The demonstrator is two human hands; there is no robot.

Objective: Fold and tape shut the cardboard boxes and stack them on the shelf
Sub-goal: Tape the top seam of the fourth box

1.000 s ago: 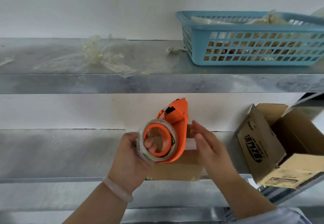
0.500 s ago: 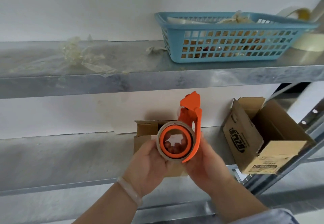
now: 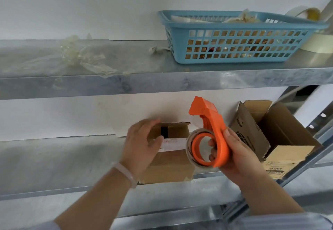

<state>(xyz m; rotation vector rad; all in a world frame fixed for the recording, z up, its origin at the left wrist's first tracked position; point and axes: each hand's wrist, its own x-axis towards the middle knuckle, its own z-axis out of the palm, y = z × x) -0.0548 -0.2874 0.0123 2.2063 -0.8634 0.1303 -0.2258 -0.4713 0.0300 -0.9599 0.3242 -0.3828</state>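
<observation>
A small cardboard box (image 3: 171, 165) stands on the middle metal shelf (image 3: 54, 159), its top flaps partly up with a dark gap between them. My left hand (image 3: 142, 143) rests on the box's top left, fingers loosely bent over a flap. My right hand (image 3: 234, 157) grips an orange tape dispenser (image 3: 210, 132) with a roll of clear tape, held just right of the box, and a strip of tape runs from the roll across the box top. A larger open cardboard box (image 3: 273, 136) lies tilted at the shelf's right end.
On the upper shelf (image 3: 126, 80) sits a blue plastic basket (image 3: 234, 38) with scraps inside, crumpled clear tape (image 3: 81, 58) to its left and a tape roll (image 3: 317, 44) at the far right. A metal upright (image 3: 306, 150) frames the right side. White wall behind.
My left hand has let go of the tape roll and moved onto the small box's top. The dispenser stays in my right hand, shifted right. The view has panned a little.
</observation>
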